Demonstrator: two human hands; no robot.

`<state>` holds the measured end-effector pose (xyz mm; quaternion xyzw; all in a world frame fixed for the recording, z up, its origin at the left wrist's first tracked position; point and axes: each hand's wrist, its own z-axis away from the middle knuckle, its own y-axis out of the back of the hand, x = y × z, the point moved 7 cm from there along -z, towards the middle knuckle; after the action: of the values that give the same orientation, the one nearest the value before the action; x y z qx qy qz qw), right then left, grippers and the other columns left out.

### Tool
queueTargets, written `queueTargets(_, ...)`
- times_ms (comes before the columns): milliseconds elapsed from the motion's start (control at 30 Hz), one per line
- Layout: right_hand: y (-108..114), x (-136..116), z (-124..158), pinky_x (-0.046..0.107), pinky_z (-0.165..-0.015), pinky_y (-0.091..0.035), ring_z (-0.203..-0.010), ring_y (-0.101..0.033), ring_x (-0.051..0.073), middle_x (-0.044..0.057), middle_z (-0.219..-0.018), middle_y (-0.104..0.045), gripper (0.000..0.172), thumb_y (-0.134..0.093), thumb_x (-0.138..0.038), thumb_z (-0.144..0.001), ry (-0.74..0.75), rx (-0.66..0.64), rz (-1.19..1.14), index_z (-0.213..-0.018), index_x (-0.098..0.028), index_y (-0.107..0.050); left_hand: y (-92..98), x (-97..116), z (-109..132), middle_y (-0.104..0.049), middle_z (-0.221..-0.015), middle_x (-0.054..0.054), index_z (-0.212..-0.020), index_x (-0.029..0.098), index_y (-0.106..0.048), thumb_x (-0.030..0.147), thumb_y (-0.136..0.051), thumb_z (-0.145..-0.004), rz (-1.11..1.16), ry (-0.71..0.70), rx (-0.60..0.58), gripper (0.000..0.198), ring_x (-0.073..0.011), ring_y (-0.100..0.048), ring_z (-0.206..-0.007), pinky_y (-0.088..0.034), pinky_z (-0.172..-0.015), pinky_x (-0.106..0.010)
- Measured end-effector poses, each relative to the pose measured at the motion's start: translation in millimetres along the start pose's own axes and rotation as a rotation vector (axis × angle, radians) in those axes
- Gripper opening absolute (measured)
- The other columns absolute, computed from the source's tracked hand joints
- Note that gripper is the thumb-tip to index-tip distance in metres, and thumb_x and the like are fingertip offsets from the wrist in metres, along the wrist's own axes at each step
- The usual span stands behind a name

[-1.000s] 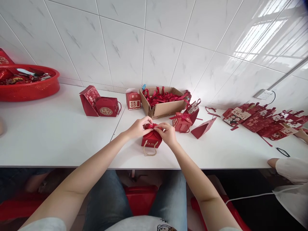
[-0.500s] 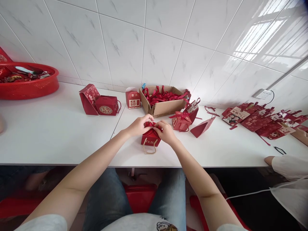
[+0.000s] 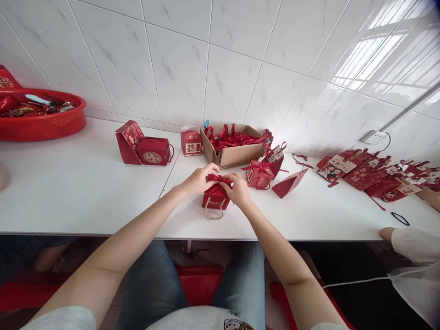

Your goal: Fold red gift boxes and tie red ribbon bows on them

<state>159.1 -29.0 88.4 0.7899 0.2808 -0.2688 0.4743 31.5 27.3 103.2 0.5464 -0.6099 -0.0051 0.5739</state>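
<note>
A small red gift box (image 3: 215, 199) with a gold cord handle stands on the white table (image 3: 85, 192) in front of me. On its top lies a red ribbon (image 3: 217, 178). My left hand (image 3: 196, 179) pinches the ribbon from the left, fingers closed. From the right, my right hand (image 3: 238, 189) pinches the same ribbon, fingers closed too.
Behind the box sit a cardboard box of red ribbons (image 3: 233, 143), a tied gift box (image 3: 258, 174), a flat red piece (image 3: 289, 183) and more red boxes (image 3: 144, 147). A red basket (image 3: 41, 118) stands far left. Flat red packs (image 3: 367, 173) lie right, near another person's sleeve (image 3: 412, 243).
My hands stay on the ribbon atop the box, with small finger shifts. The view has moved slightly.
</note>
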Motion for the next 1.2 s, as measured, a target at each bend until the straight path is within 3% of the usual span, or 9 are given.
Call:
queueTargets(233, 1.1, 6.5, 0.3, 0.055, -0.101, -0.036, -0.114, -0.046, 0.031, 0.010, -0.116, -0.055, 0.008, -0.066, -0.026, -0.078, -0.069, 0.039, 0.015, -0.079, -0.025, -0.073, 0.2, 2.4, -0.2, -0.072, -0.098, -0.004, -0.103, 0.022, -0.048, 0.027, -0.056, -0.080, -0.014, -0.020, 0.008, 0.025, -0.0177, -0.066, -0.085, -0.050, -0.077, -0.029)
queueTargets(400, -7.0, 18.5, 0.6, 0.056, -0.107, -0.028, -0.126, -0.039, 0.032, 0.010, -0.129, -0.051, 0.010, -0.064, -0.028, -0.078, -0.234, -0.054, -0.145, -0.080, -0.022, -0.072, -0.1, 7.0, 0.5, -0.072, -0.100, -0.004, -0.102, 0.022, -0.048, 0.025, -0.055, -0.080, -0.046, -0.018, 0.000, 0.023, -0.0184, -0.067, -0.086, -0.050, -0.077, -0.029)
queueTargets(500, -10.8, 17.7, 0.4, 0.051, -0.105, -0.034, -0.128, -0.042, 0.030, 0.011, -0.128, -0.053, 0.015, -0.060, -0.029, -0.081, -0.262, -0.135, -0.205, -0.079, -0.020, -0.072, 0.4, 8.1, 0.7, -0.072, -0.099, -0.004, -0.102, 0.022, -0.048, 0.024, -0.054, -0.081, -0.071, -0.020, -0.007, 0.022, -0.0174, -0.067, -0.083, -0.050, -0.076, -0.028)
queueTargets(633, -13.7, 11.2, 0.0, 0.040, -0.098, -0.043, -0.132, -0.044, 0.027, 0.010, -0.112, -0.065, 0.019, -0.058, -0.029, -0.083, -0.227, -0.229, -0.295, -0.075, -0.019, -0.072, -1.3, 4.2, -0.1, -0.072, -0.094, -0.002, -0.103, 0.022, -0.048, 0.023, -0.054, -0.081, -0.076, -0.026, 0.009, 0.022, -0.0161, -0.065, -0.078, -0.049, -0.074, -0.028)
queueTargets(767, -15.8, 15.3, 2.2, 0.042, -0.104, -0.040, -0.140, -0.034, 0.026, 0.011, -0.111, -0.068, 0.018, -0.062, -0.034, -0.081, -0.271, -0.214, -0.480, -0.078, -0.020, -0.074, 1.0, -2.2, 1.2, -0.070, -0.092, -0.002, -0.105, 0.022, -0.048, 0.024, -0.057, -0.079, -0.089, 0.003, 0.153, 0.027, -0.0160, -0.063, -0.076, -0.049, -0.070, -0.028)
queueTargets(900, -15.4, 23.8, 7.5, 0.042, -0.104, -0.042, -0.137, -0.040, 0.026, 0.011, -0.114, -0.068, 0.018, -0.065, -0.035, -0.079, -0.338, -0.116, -0.576, -0.082, -0.021, -0.076, 10.9, 2.5, 10.0, -0.063, -0.087, -0.005, -0.083, 0.019, -0.057, 0.029, -0.059, -0.079, -0.154, 0.018, 0.311, 0.012, -0.0185, -0.061, -0.081, -0.049, -0.066, -0.028)
queueTargets(1067, -14.0, 24.9, 15.5, 0.044, -0.101, -0.046, -0.128, -0.049, 0.027, 0.010, -0.116, -0.066, 0.022, -0.067, -0.038, -0.078, -0.348, -0.054, -0.530, -0.089, -0.022, -0.077, 4.0, 12.3, 12.2, -0.066, -0.087, -0.005, -0.083, 0.020, -0.069, 0.031, -0.061, -0.079, -0.215, -0.026, 0.127, 0.014, -0.0211, -0.061, -0.085, -0.049, -0.081, -0.035)
queueTargets(1200, -12.0, 24.8, 21.6, 0.042, -0.097, -0.049, -0.126, -0.050, 0.027, 0.010, -0.121, -0.063, 0.027, -0.062, -0.041, -0.082, -0.298, -0.070, -0.391, -0.099, -0.024, -0.076, 1.0, 10.4, 8.1, -0.067, -0.086, -0.006, -0.083, 0.020, -0.071, 0.031, -0.059, -0.082, -0.189, -0.047, 0.045, 0.017, -0.0212, -0.062, -0.085, -0.049, -0.079, -0.034)
